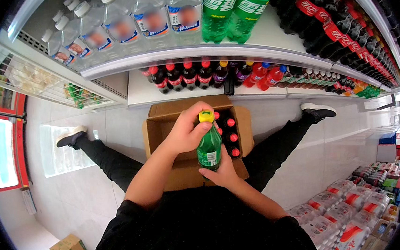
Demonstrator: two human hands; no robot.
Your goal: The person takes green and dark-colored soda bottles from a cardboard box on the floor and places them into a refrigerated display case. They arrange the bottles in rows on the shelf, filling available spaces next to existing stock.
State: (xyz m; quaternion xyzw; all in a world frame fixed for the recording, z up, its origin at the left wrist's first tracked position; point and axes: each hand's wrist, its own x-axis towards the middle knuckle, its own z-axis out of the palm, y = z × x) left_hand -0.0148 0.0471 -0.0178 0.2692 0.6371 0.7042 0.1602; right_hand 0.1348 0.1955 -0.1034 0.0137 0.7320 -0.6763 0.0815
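Both my hands hold a small green soda bottle [209,147] with a yellow cap, tilted over an open cardboard box. My left hand [186,127] grips it near the cap. Lower down, my right hand [222,169] is wrapped round its base. The box [166,111] stands on the floor between my outstretched legs; several dark bottles with red caps [233,137] stand in its right part. Behind the box, on the low shelf, is a row of cola bottles [189,75], with purple-labelled bottles [221,73] and red drink bottles [257,75] to their right.
The upper shelf's edge [205,53] overhangs the low row and carries large clear bottles [151,15], green bottles [217,13] and cola bottles [320,32]. Wrapped drink packs [341,213] are stacked at the right. A wire rack [48,78] stands left; another carton [70,245] lies lower left.
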